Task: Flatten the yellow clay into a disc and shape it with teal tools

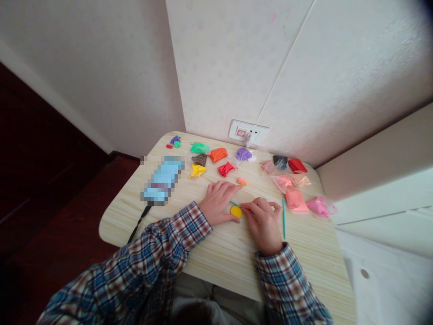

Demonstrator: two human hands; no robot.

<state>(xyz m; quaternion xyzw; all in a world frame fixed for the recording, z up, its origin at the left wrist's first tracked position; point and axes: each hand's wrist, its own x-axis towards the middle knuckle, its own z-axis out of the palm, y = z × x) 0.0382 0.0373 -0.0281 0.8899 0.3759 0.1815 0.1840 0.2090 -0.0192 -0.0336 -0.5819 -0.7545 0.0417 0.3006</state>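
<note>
A flat round disc of yellow clay (pixel 236 211) lies on the wood-grain table between my two hands. My left hand (pixel 218 203) rests on the table with fingers stretched out and its thumb along the disc's near edge. My right hand (pixel 264 221) pinches a thin teal modelling tool (pixel 234 204), whose visible end crosses the disc's far edge; the rest is hidden by my fingers. Just beyond my left fingertips sits a small pink and yellow clay piece (pixel 242 181). A second teal stick (pixel 284 219) lies to the right of my right hand.
Bags of coloured clay, including orange (pixel 218 155), red (pixel 226 169), yellow (pixel 196 170) and coral (pixel 297 201), lie across the back and right. A blurred phone (pixel 164 180) with a black cable is at left. Small clay fruit shapes (pixel 175 141) occupy the far left corner.
</note>
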